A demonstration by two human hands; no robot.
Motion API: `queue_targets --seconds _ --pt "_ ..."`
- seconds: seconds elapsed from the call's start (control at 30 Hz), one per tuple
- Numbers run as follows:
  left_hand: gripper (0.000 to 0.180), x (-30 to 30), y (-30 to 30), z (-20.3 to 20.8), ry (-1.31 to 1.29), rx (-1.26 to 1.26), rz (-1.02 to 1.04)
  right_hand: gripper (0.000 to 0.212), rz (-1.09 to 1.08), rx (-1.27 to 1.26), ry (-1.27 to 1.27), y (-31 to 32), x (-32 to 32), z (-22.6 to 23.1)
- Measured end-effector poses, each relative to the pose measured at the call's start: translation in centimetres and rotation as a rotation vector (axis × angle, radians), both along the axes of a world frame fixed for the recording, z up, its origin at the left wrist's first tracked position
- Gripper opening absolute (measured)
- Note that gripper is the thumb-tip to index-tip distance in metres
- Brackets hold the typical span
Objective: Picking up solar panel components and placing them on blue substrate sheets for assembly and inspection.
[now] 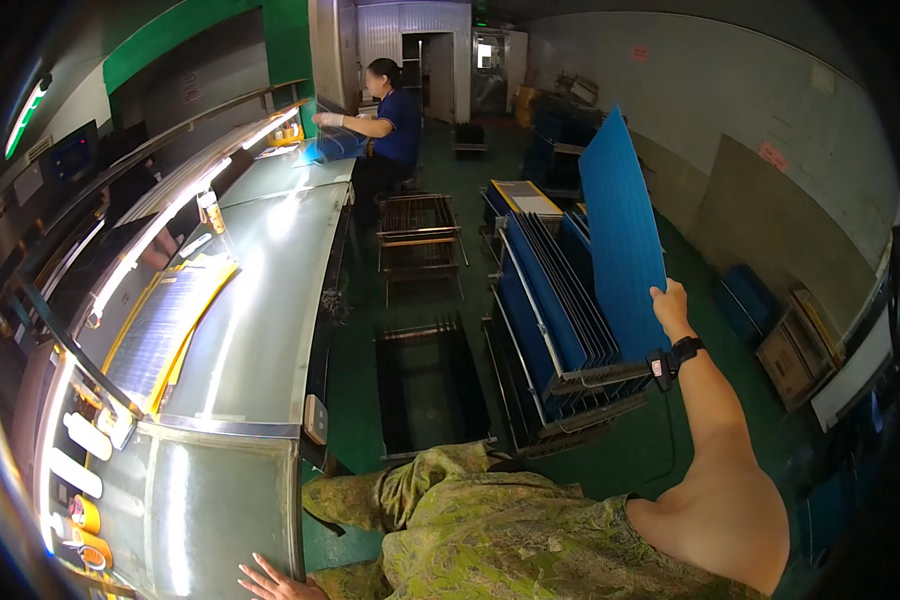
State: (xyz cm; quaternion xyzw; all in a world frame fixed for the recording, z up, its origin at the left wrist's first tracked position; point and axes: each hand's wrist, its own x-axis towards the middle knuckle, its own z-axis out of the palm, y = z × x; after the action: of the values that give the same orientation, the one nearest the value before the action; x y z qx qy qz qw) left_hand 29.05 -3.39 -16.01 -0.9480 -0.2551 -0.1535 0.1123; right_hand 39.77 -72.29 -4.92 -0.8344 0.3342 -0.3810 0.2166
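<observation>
- Right hand (pixel 672 305) grips the edge of a tall blue panel (pixel 620 220) at center right of the frame, thumb pressed to its face.
- Blue panel stands almost upright, its top corner reaching the upper right; its lower end overlaps a metal rack (pixel 600 377) filled with upright blue sheets (pixel 545 290), and whether it touches them cannot be told.
- Left hand (pixel 278 580) lies open at the bottom of the frame, fingers spread on the edge of a gray-green desk (pixel 280 300), partly cut off by the picture's border.
- Black wristband (pixel 686 350) circles the right wrist, below the gripping fingers; the wearer is dressed in camouflage clothing (pixel 490 540).
- Yellow-edged sheets (pixel 175 315) lie stacked on the desk at left, near a lit tube lamp (pixel 165 218).
- Co-worker (pixel 398 125) in dark blue, upper center, raises a gloved hand (pixel 327 119) over the desk's far end.
- Low dark rack (pixel 438 449) rests on the green floor (pixel 475 300), center.
</observation>
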Motion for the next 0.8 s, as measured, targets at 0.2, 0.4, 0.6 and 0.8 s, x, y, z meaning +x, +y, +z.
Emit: queue_targets --seconds 0.2,0.4,0.6,0.8 --pt "0.064 0.4 0.0 0.1 -0.031 -0.009 -0.005 0.023 0.04 -0.033 0.07 -0.8 1.6 1.0" --pt "0.062 0.1 0.4 -0.1 -0.041 -0.009 -0.04 0.022 0.123 0.024 0.19 -2.3 4.6 1.2" --pt "0.064 0.0 0.2 0.1 -0.068 -0.068 -0.048 0.024 0.11 0.014 0.288 -5.0 7.6 0.0" --pt "0.067 0.2 0.1 0.2 -0.046 -0.095 -0.03 0.029 0.09 0.054 0.4 -6.7 9.2 -1.1"
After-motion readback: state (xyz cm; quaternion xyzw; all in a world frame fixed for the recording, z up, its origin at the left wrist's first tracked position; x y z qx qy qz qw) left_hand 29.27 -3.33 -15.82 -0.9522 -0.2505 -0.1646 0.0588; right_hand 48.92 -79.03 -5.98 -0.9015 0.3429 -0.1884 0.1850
